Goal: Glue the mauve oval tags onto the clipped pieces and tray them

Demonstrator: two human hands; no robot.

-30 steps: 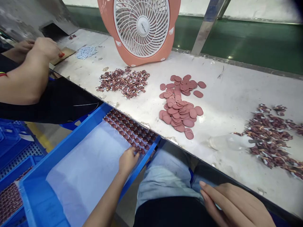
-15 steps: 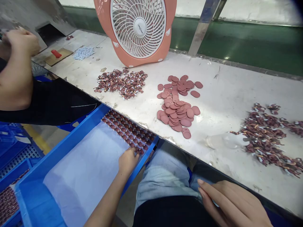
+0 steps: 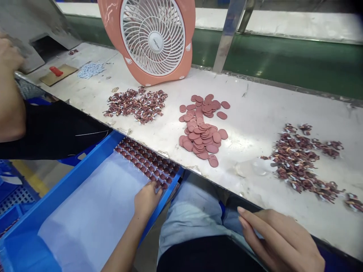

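My left hand (image 3: 146, 199) reaches into a blue tray (image 3: 61, 182), its fingers closed at the near end of the rows of small dark-red pieces (image 3: 147, 161). A dark-red piece shows at the fingertips, partly covered by them. A white sheet (image 3: 93, 207) lines the tray under the rows. My right hand (image 3: 280, 240) hovers over my lap by the table edge, fingers stretched out and nothing visible in them. On the table lie a pile of flat reddish oval discs (image 3: 202, 138) and, to the right, a heap of small brown-and-white pieces (image 3: 300, 158).
An orange fan (image 3: 155, 41) stands at the back of the table (image 3: 255, 113). Another brown heap (image 3: 138, 104) lies before it, with small pale-blue pieces (image 3: 90, 70) further left. A co-worker's arm (image 3: 10, 90) is at the left. A clear plastic object (image 3: 261, 166) lies beside the right heap.
The camera view has shifted, so the table things appear further left. My left hand stays at the end of the rows, and my right hand keeps nearly the same pose.
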